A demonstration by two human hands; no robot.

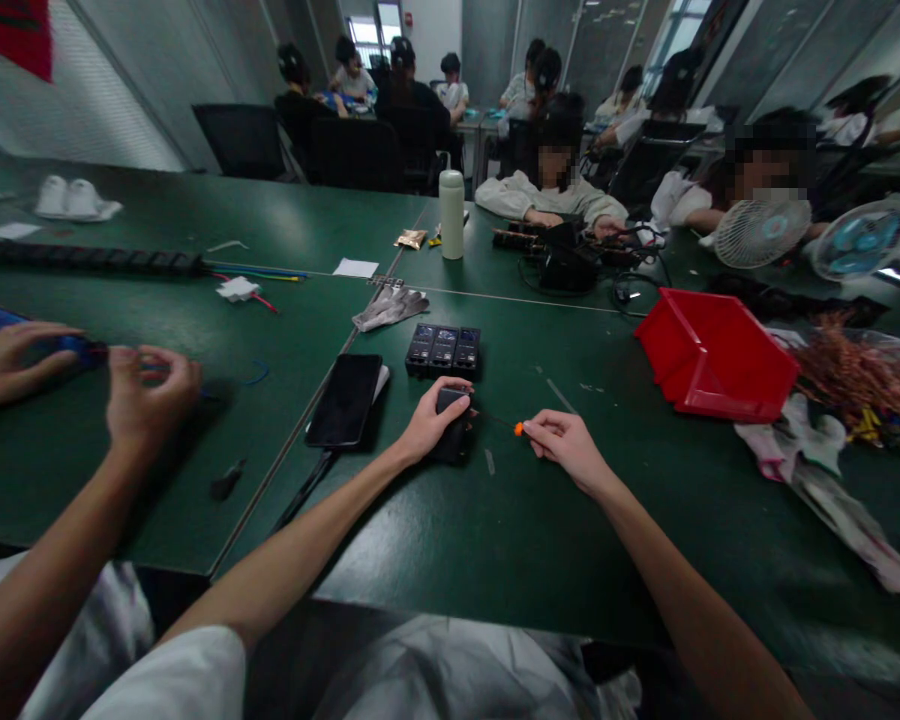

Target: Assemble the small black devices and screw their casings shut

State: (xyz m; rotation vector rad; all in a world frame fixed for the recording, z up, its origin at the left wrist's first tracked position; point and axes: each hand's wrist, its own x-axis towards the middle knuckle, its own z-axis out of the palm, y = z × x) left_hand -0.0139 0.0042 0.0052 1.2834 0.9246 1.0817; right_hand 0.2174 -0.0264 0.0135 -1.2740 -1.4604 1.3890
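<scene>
My left hand (433,418) is closed around a black box-shaped electrical module (452,445), holding it on the green table. Small copper-coloured parts show along the module's right side. To the right, my right hand (566,448) pinches the orange handle of a thin screwdriver (519,429). Its narrow shaft points left toward the module; whether the tip touches it I cannot tell. Just beyond my left hand stands a row of three similar black modules (443,348). A black smartphone (346,400) with a cable lies left of my left hand.
A red bin (720,360) stands at the right, beside copper wire bundles (859,375) and stained gloves (817,470). Grey gloves (391,307) and a pale green bottle (452,215) are farther back. A co-worker's hands (146,390) work at the left; others sit across the table.
</scene>
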